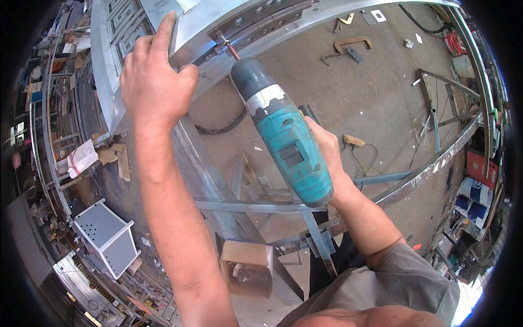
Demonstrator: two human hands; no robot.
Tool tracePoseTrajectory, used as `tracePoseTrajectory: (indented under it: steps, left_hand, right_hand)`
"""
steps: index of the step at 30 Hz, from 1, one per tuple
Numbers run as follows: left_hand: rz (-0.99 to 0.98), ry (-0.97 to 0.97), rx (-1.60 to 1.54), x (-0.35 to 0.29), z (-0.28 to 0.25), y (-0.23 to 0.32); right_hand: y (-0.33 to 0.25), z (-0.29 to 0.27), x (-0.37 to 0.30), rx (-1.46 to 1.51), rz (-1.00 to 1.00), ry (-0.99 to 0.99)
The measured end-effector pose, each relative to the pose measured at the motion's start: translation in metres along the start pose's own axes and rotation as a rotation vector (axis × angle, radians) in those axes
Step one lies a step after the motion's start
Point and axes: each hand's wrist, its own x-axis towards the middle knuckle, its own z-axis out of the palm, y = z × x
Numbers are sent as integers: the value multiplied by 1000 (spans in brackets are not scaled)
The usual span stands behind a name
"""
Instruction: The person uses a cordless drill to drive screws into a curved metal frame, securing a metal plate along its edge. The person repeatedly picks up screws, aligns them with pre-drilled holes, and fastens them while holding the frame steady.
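Note:
My right hand (327,144) grips a teal and black cordless drill (297,144), its fingers partly hidden behind the tool body. From the chuck a reddish bit (231,50) reaches to a brown metal hinge (267,24) with several round holes, set along the edge of a silvery metal panel (199,22). The bit's tip meets a small screw head or hole by the hinge's near end; which one I cannot tell. My left hand (155,82) rests on the panel, index finger stretched forward and thumb spread apart. It holds no tool.
Steel frame bars (261,206) cross below the drill. On the floor lie a C-clamp (353,42), a coiled cable (223,128) and a yellowish plug box (354,140). A cardboard box (246,271) stands near me, a grey metal cabinet (106,237) to the left. Cluttered racks line the left side.

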Motion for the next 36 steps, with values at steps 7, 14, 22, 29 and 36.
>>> tracePoseTrajectory:
  steps: [7,14,22,29,36]
  left_hand:
    - [-12,19,57,0,1,4]
    - [-28,28,68,-2,1,8]
    - [-4,146,128,-3,8,12]
    - [4,195,126,-5,11,14]
    - [18,202,93,-6,12,14]
  right_hand:
    - [-1,-4,1,-60,-33,-8]
    - [2,-3,3,-75,-50,-1]
    - [1,-5,3,-101,-39,-11]
    - [6,-3,4,-130,-85,10]
    - [3,-4,5,-120,-67,1]
